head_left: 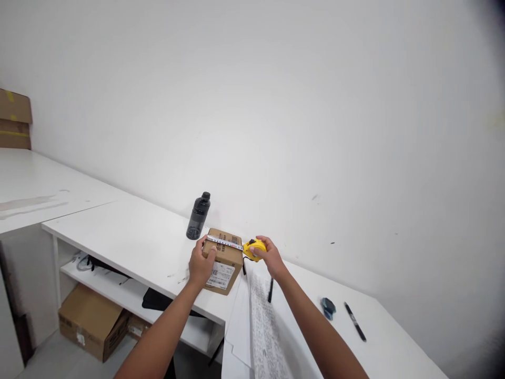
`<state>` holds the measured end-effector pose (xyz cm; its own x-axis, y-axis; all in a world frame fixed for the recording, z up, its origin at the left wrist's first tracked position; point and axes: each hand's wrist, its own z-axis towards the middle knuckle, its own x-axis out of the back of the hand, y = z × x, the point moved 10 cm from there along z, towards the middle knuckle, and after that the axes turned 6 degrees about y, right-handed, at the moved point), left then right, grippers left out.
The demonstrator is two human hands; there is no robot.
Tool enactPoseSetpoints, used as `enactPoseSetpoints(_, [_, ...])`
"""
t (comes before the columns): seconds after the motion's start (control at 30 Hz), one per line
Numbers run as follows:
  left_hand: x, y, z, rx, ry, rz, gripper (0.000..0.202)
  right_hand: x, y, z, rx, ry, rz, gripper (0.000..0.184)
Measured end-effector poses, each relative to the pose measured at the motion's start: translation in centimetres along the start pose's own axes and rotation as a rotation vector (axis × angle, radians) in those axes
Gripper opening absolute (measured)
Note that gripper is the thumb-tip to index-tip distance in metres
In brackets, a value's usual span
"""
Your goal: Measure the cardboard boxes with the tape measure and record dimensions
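A small brown cardboard box (223,257) with a white label on its front side stands on the white table. Across its top lies the pulled-out blade of a yellow tape measure (253,249). My right hand (271,256) is closed round the tape measure's case, just off the box's right edge. At the left end of the box is my left hand (202,263), its thumb on the top and its fingers round the far left edge, by the blade's end. Whether those fingers also pinch the blade's tip is hidden.
A dark water bottle (198,216) stands behind the box near the wall. Printed papers (262,321) lie at the front, with a black pen (270,290) on them. To the right are a small blue-black object (327,308) and a black marker (355,321). Cardboard boxes (90,318) sit below the shelf.
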<state>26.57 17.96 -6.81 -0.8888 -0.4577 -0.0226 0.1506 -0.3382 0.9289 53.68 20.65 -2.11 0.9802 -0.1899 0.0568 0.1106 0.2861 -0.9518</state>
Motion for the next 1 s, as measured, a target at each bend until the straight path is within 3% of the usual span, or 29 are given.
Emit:
enactPoseSetpoints(0.07, [0.0, -0.1, 0.0, -0.001, 0.005, -0.006, 0.051, -0.9, -2.0, 0.4, 0.049, -0.03, -0.107, 0.057])
enactPoseSetpoints(0.2, [0.1, -0.1, 0.0, -0.007, 0.023, -0.031, 0.052, -4.8, -4.5, 0.4, 0.138, -0.165, -0.282, 0.051])
enactPoseSetpoints(0.4, [0.1, -0.1, 0.0, -0.038, 0.044, -0.016, 0.051, -11.6, -6.3, -0.3, 0.305, -0.214, -0.347, 0.048])
enactPoseSetpoints(0.53, [0.2, 0.1, 0.1, -0.089, 0.047, 0.062, 0.053, -14.7, -6.8, -0.7, 0.434, -0.206, -0.402, 0.048])
enactPoseSetpoints(0.63, [0.2, 0.0, 0.1, -0.093, 0.042, 0.078, 0.056, -15.4, -6.8, -1.0, 0.482, -0.216, -0.448, 0.047])
enactPoseSetpoints(0.87, [-0.2, 0.3, -0.1, -0.142, 0.058, 0.087, 0.056, -14.1, -6.4, -1.2, 0.486, -0.159, -0.493, 0.051])
enactPoseSetpoints(1.0, [-0.4, 0.0, 0.2, -0.12, 0.045, 0.077, 0.055, -14.7, -6.9, -1.4, 0.523, -0.246, -0.605, 0.053])
